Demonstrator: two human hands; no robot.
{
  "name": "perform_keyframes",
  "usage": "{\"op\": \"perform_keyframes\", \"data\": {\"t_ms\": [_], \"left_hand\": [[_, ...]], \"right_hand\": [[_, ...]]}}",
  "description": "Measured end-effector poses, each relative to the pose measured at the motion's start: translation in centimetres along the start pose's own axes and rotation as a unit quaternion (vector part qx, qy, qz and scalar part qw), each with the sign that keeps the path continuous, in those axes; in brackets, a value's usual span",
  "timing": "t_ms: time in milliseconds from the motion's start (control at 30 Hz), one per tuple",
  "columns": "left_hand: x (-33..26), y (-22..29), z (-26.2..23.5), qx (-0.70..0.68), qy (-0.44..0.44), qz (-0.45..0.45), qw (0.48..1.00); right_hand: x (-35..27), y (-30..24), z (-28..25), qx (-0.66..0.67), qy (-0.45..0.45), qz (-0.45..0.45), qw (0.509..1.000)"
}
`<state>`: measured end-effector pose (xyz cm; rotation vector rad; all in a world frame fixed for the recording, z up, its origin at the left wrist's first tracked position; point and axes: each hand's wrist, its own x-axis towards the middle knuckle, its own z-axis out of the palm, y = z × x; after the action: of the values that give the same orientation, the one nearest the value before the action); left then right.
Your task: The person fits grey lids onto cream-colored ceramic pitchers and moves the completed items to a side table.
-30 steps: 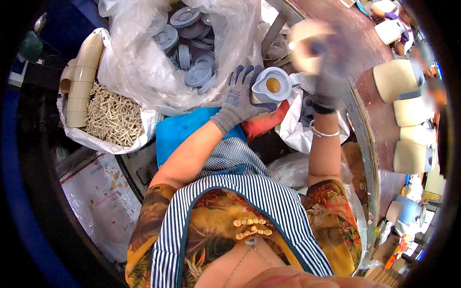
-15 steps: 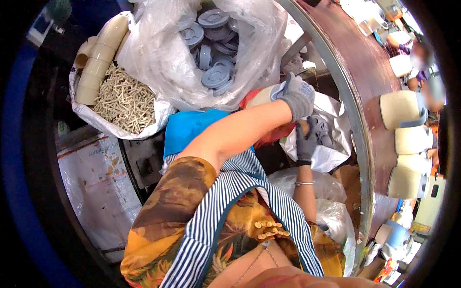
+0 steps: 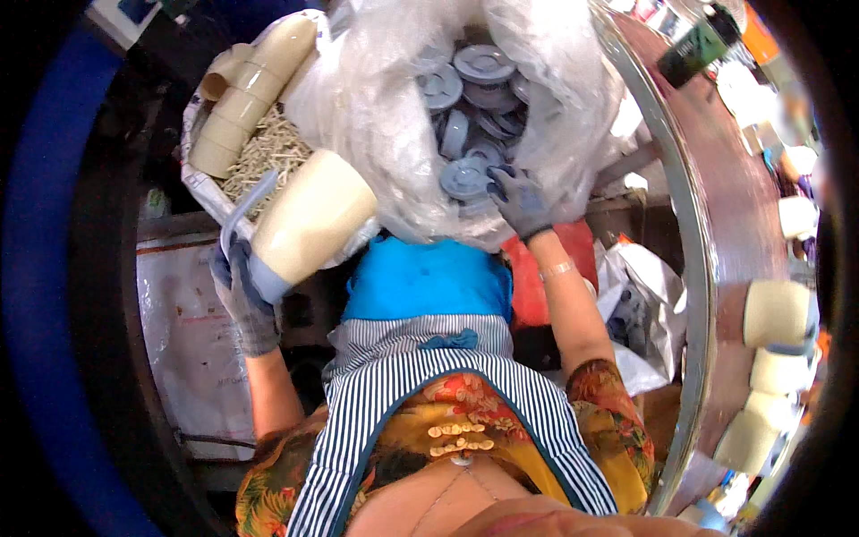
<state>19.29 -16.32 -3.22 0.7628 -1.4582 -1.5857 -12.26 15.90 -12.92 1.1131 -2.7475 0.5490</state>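
Note:
A gloved hand, my left hand (image 3: 242,300), is closed round the grey-blue base and handle end of a cream mug (image 3: 313,219). The mug is tilted, its wide end toward the upper right, in front of a sack of small pale pieces (image 3: 268,152). At the clear plastic bag (image 3: 358,107) in the middle, my right hand (image 3: 525,204), also gloved, has its fingers on the right rim of a round grey-blue lid (image 3: 463,179). More lids (image 3: 485,64) of the same kind lie deeper in that bag.
Stacked cream cylinders (image 3: 255,98) lie in the left sack. A white bag (image 3: 642,304) with grey parts stands right of the red cloth (image 3: 559,273). On the right, a metal-edged table (image 3: 716,188) carries several cream mugs (image 3: 774,313) and a dark green bottle (image 3: 700,45).
Both hands have left the white bag area on the right. My left hand has swung left with the mug; my right hand has moved up to the lids. The view has shifted.

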Motion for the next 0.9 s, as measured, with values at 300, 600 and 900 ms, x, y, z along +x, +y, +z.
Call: {"op": "perform_keyframes", "data": {"t_ms": [300, 600, 900], "left_hand": [[-1.2, 0.2, -0.6, 0.017, 0.033, -0.028, 0.999], [-0.6, 1.4, 4.4, -0.065, -0.092, -0.074, 0.991], [-4.2, 4.4, 7.7, -0.153, -0.209, -0.137, 0.956]], "right_hand": [[9.2, 3.2, 16.6, -0.207, -0.313, -0.034, 0.926], [1.7, -7.2, -4.2, 0.555, 0.022, 0.068, 0.829], [-6.7, -12.1, -13.3, 0.412, 0.143, -0.042, 0.899]]}}
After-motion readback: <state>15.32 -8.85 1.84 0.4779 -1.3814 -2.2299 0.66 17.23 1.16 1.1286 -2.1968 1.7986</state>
